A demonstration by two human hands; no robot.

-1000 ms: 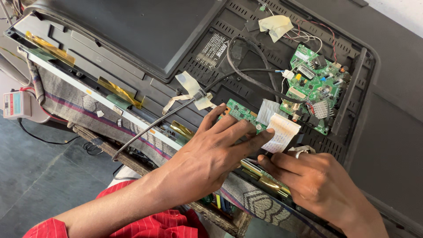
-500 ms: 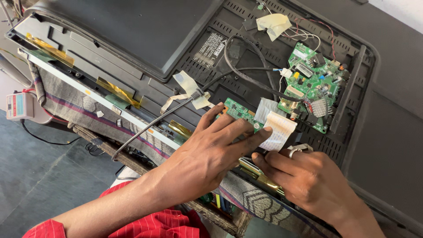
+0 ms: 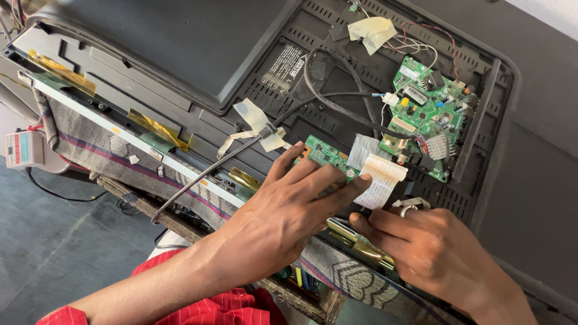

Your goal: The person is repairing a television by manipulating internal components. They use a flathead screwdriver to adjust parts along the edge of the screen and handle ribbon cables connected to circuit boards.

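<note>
Left hand [image 3: 283,210] pressed flat, fingers open, on a narrow green circuit strip [image 3: 322,153]; right hand [image 3: 421,253] pinched the white flat ribbon cable [image 3: 379,180], apparently not yet seated in the opened black television back [image 3: 180,54].

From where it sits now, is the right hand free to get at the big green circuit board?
Probably yes. The right hand lies just below the big green circuit board, with only the white ribbon cable beside its path.
</note>
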